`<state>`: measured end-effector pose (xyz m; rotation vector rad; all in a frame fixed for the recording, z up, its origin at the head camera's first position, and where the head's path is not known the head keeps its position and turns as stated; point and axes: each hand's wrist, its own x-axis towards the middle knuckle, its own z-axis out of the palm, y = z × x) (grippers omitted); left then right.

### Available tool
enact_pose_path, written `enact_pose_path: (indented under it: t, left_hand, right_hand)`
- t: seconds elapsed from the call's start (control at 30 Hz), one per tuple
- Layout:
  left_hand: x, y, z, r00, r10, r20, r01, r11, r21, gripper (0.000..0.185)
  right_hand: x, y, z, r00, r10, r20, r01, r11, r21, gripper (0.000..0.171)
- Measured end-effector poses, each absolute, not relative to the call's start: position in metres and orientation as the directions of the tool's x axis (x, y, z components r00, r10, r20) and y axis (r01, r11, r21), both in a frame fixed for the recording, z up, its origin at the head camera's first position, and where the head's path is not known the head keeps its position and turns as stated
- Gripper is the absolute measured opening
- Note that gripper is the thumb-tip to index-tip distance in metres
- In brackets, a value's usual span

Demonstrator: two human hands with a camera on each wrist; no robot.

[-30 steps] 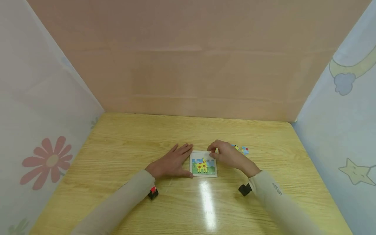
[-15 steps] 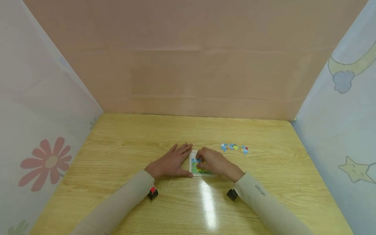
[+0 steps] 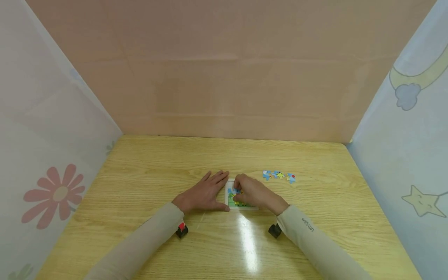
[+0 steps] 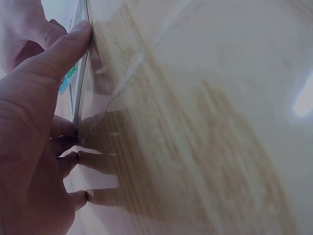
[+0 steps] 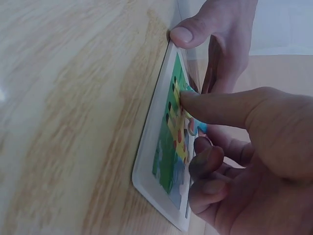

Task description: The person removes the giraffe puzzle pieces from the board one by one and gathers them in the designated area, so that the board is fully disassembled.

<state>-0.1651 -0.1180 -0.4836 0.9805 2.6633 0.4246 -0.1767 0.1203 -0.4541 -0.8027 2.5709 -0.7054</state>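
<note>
A square giraffe jigsaw puzzle in a white frame lies on the table, partly hidden under my right hand. My left hand rests beside it with fingers spread, the thumb at the near left corner and the fingertips along the left edge. Over the puzzle, my right hand pinches a blue and green puzzle piece between thumb and fingers. The piece is tilted against the picture in the right wrist view. Its thumb reaches down close to the giraffe's legs.
Loose puzzle pieces lie to the right behind the puzzle: a blue one, a yellow and blue one and one with a red spot. The wooden table is bounded by a brown back panel and printed side panels.
My right hand has moved left from the puzzle's upper right corner to over its middle, uncovering the loose pieces. In the last half second it barely moves. The left hand stays put.
</note>
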Motion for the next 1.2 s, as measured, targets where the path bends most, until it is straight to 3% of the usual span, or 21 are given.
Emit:
enact_pose_path:
  t: [0.2, 0.5, 1.2]
  left_hand:
    - [-0.164, -0.118, -0.483, -0.733, 0.662, -0.153, 0.586, 0.73, 0.351, 0.113]
    - [-0.163, -0.118, -0.481, -0.73, 0.667, -0.147, 0.591, 0.725, 0.354, 0.113]
    - [-0.163, -0.116, -0.481, -0.745, 0.646, -0.167, 0.565, 0.744, 0.355, 0.115]
  right_hand:
    - [-0.176, 0.121, -0.456, -0.769, -0.622, -0.146, -0.442, 0.683, -0.581, 0.019]
    - [-0.179, 0.133, -0.454, -0.711, -0.689, -0.138, -0.389, 0.55, -0.739, 0.007]
    - [-0.186, 0.194, -0.445, -0.803, -0.582, -0.125, -0.343, 0.624, -0.702, 0.011]
